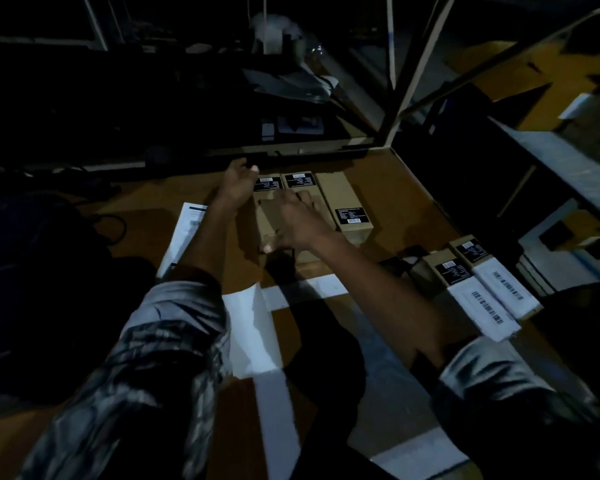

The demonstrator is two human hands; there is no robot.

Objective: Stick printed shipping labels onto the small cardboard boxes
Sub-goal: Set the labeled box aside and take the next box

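Observation:
Three long cardboard boxes lie side by side at the middle of the brown table: the left box (264, 216), the middle box (300, 180) and the right box (340, 195), each with a small black sticker. My right hand (298, 221) rests flat across the left and middle boxes, fingers spread, thumb at the near end. My left hand (238, 183) is at the far left corner of the left box with fingers loosely curled; whether it touches the box is unclear. Two more boxes (465, 282) at the right carry white barcode labels. A printed label sheet (187, 230) lies under my left forearm.
White backing paper (250, 334) and white strips (305, 289) lie on the brown table (146, 202) near me. Dark clutter sits beyond the table's far edge, a pale shelf post (406, 91) rises at the far right corner, and a stack of flat packages (551, 265) lies at the right.

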